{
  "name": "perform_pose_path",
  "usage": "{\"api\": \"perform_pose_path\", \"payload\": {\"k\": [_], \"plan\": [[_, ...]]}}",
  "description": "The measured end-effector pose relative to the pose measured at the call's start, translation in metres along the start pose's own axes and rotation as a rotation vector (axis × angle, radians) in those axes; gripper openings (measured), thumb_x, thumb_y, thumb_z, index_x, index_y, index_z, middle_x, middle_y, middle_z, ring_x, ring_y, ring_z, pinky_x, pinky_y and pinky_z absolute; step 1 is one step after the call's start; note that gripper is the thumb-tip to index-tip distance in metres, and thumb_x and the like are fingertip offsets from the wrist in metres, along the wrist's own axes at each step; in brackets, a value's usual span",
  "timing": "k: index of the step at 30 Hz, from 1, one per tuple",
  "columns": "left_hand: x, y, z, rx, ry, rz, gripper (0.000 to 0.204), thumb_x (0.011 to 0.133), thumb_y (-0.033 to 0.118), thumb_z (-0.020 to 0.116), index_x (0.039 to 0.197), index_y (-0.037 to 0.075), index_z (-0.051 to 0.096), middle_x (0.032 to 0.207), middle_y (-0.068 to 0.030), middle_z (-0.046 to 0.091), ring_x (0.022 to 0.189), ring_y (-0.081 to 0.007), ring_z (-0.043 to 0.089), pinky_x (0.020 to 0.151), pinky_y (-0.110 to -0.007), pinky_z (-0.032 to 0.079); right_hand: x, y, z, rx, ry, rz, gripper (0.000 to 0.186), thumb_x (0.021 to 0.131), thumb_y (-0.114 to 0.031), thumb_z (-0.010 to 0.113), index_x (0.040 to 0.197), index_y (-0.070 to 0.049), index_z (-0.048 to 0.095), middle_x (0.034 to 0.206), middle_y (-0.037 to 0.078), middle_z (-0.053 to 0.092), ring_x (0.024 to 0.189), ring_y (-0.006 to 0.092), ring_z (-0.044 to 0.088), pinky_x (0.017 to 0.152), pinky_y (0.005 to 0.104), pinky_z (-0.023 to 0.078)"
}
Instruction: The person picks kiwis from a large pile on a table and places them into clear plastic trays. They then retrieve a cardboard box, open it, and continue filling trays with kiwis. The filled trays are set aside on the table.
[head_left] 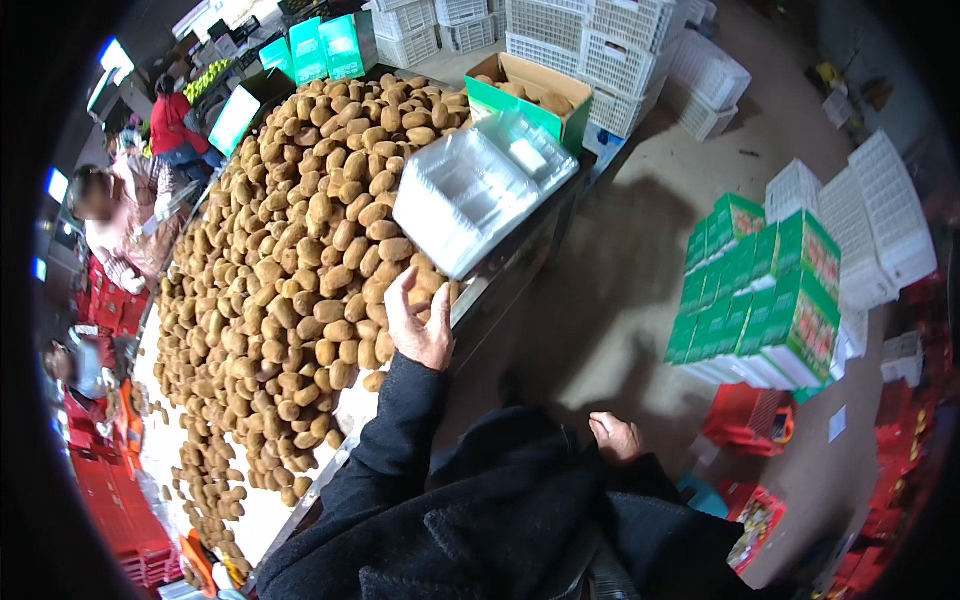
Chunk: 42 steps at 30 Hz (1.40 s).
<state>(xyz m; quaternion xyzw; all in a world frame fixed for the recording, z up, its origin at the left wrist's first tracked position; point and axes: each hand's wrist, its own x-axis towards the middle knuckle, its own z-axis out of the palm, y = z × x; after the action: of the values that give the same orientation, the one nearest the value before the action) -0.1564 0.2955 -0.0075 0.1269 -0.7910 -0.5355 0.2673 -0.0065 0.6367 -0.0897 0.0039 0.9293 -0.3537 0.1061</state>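
My left hand (420, 327) is open above the near edge of a big heap of kiwifruit (300, 220), thumb and fingers spread apart, with nothing in it. Just beyond its fingertips stands a stack of clear plastic trays (465, 195) at the table's right edge. Down by my body, away from the table, my right hand (617, 438) is loosely closed, and no object shows in it. The fruit covers most of a white tabletop (262, 505), thinning out toward the near left.
A green carton (535, 95) with kiwifruit stands at the table's far corner. White crates (625, 65) are stacked behind it. On the floor to the right are green boxes (760, 290) and a red crate (748, 418). Several people, one in red (172, 125), are across the table.
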Motion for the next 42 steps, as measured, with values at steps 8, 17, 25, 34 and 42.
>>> {"api": "perform_pose_path", "payload": {"k": [8,17,25,34,42], "plan": [[0.074,0.002,0.006,-0.037,0.067,0.089,0.056,0.092,0.016,0.078,0.141,0.005,0.052,0.138,-0.0129,0.053,0.124,-0.0248,0.057,0.094,-0.038,0.053,0.108,-0.02,-0.004,0.004,0.0,-0.056,0.024,0.1,-0.033,0.064,0.113,-0.015,0.073,0.104,0.013,0.075,0.094,0.0376,0.072,0.082,0.0483,0.058],[0.094,-0.01,0.006,-0.025,0.034,-0.021,0.05,0.096,0.013,0.074,0.139,-0.001,0.052,0.135,-0.0156,0.056,0.119,-0.0227,0.061,0.087,-0.035,0.058,0.18,-0.018,0.002,-0.011,-0.102,-0.132,0.024,0.099,-0.034,0.065,0.114,-0.017,0.073,0.101,0.012,0.076,0.089,0.0378,0.072,0.079,0.0473,0.057],[0.048,-0.015,0.014,0.082,0.238,-0.112,0.041,0.092,0.015,0.076,0.128,0.002,0.061,0.128,-0.0176,0.06,0.114,-0.0288,0.062,0.088,-0.037,0.056,0.271,0.0,-0.012,0.066,-0.409,-0.113,0.024,0.1,-0.021,0.064,0.116,-0.005,0.071,0.087,0.016,0.076,0.083,0.0241,0.076,0.076,0.0366,0.058],[-0.033,-0.012,0.035,0.203,0.455,-0.412,0.025,0.092,0.01,0.075,0.113,0.001,0.067,0.114,-0.0155,0.066,0.094,-0.0261,0.07,0.076,-0.034,0.058,0.342,0.048,-0.003,-0.043,-0.615,-0.251,0.022,0.097,-0.02,0.064,0.11,-0.004,0.074,0.083,0.015,0.075,0.075,0.0241,0.074,0.072,0.0385,0.058],[-0.069,-0.003,0.063,0.224,0.07,-0.518,0.016,0.093,0.015,0.074,0.103,0.003,0.072,0.095,-0.015,0.072,0.088,-0.0269,0.073,0.079,-0.036,0.058,0.328,0.091,-0.01,-0.011,-0.586,-0.203,0.021,0.097,-0.019,0.065,0.111,-0.006,0.074,0.084,0.014,0.075,0.078,0.0243,0.074,0.075,0.0385,0.058]]}}
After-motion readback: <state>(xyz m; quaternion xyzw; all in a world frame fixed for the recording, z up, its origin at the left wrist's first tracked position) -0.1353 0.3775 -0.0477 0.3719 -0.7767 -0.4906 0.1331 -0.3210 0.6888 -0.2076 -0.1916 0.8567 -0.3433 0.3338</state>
